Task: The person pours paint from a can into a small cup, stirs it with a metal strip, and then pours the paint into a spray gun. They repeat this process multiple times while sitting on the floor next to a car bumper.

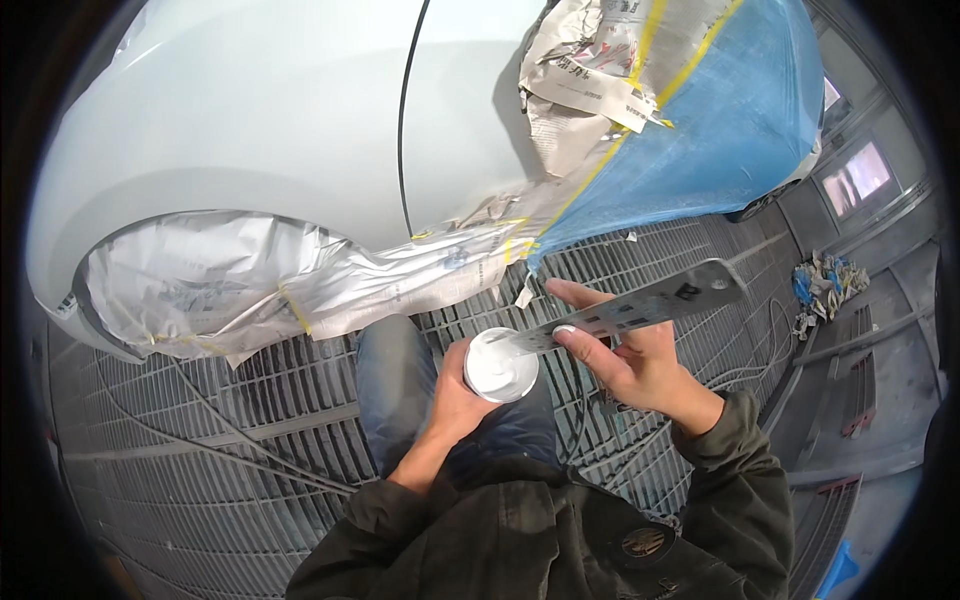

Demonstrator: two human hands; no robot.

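Note:
My left hand (455,400) is wrapped round a small cup of white paint (501,366), held above my lap with its opening upward. Between the thumb and fingers of my right hand (630,355) is a long flat grey mixing stick (690,293), slanted up to the right. Its lower end reaches into the cup and is coated with white paint. Dark printed marks run along the stick, and a small hole pierces its upper end.
Ahead stands a pale car body (290,110), masked with newspaper (570,120), yellow tape and blue plastic film (720,110). Silvery masking (190,280) covers the wheel opening. Hoses (250,455) cross the floor grating (310,385). Crumpled paper (830,285) lies by the right wall.

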